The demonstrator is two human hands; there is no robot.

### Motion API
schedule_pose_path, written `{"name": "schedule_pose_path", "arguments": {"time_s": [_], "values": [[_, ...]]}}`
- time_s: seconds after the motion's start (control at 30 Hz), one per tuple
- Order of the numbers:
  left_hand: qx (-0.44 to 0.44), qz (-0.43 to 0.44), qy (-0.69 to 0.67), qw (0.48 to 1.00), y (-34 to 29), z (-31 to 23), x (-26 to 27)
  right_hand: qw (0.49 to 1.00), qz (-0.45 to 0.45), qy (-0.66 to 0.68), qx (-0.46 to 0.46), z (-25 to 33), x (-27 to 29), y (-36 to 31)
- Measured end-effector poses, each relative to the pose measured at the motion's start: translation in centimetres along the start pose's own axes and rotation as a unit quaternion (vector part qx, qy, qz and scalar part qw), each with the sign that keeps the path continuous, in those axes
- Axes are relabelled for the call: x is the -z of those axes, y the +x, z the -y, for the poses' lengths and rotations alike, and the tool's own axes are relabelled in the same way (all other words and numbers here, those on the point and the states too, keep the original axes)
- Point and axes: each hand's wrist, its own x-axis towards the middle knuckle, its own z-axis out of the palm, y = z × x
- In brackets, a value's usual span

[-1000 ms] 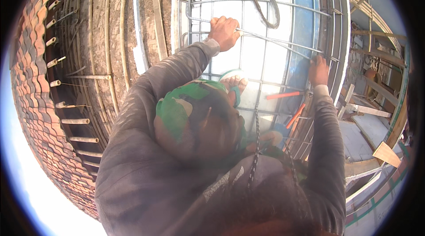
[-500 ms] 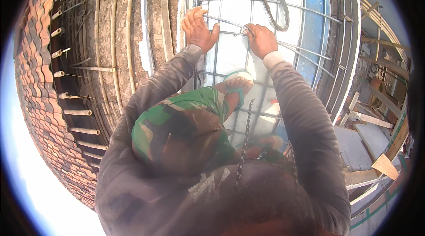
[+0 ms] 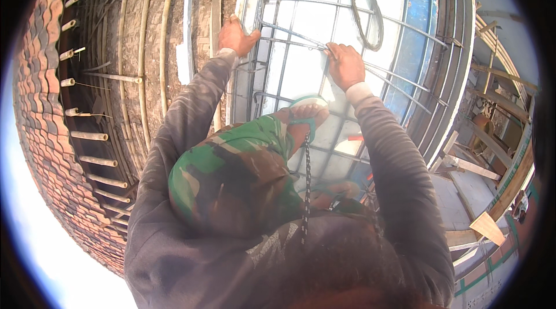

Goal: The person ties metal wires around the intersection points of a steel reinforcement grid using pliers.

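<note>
A grid of steel reinforcing bars (image 3: 292, 0) spans a pale and blue bed in front of me. My right hand (image 3: 346, 67) is closed, thumb and fingertips pinching a steel bar (image 3: 292, 33) where it runs close beside another. To the left, my left hand (image 3: 237, 37) is on the formwork board (image 3: 246, 5) at the grid's edge, thumb held apart from the fingers and no bar in it; its fingertips are partly hidden. My sandalled foot (image 3: 310, 113) stands on the bed among the bars.
A looped bundle of thin tie wire (image 3: 370, 31) hangs over the grid ahead. Bamboo poles (image 3: 145, 48) and a tiled roof (image 3: 43, 106) lie left. At the right are the formwork's far side (image 3: 460, 83) and timber pieces (image 3: 487, 228) lower down.
My left hand has come off the bar's left end and moved left to the formwork board. My right hand keeps its hold on the bar. The view has shifted slightly.
</note>
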Motion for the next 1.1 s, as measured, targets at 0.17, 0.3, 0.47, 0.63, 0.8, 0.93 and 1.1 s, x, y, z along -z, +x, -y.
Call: {"name": "schedule_pose_path", "arguments": {"time_s": [0.17, 0.3, 0.47, 0.63, 0.8, 0.93, 1.1], "values": [[-0.032, -0.007, -0.005, 0.999, 0.5, 0.1, 0.3, 0.997, 0.057, -0.019, -0.039, -0.2, -0.5, 0.6], [-0.034, 0.03, -0.013, 0.999, 0.4, 0.0, 1.0, 0.997, 0.017, -0.054, -0.045, 0.6, -0.7, -0.1], [-0.045, 0.026, 0.037, 0.998, 1.0, 1.0, 0.0, 0.997, 0.02, -0.068, -0.017, 0.4, -0.6, -2.5], [-0.023, 0.074, 0.087, 0.993, 1.4, -0.4, 0.8, 0.998, 0.024, -0.05, -0.017, -0.7, -0.5, -2.6], [0.005, 0.116, 0.084, 0.99, 1.6, -1.2, 2.0, 0.996, 0.046, 0.05, -0.059, -1.2, 0.9, -2.6], [0.006, 0.121, 0.078, 0.99, 1.5, -1.8, 1.9, 0.985, 0.078, 0.004, -0.155, -2.7, 2.0, -0.4], [0.018, 0.113, 0.089, 0.989, 1.2, -1.8, 2.1, 0.965, 0.231, -0.107, -0.06, -2.6, 3.6, 2.0]]}}
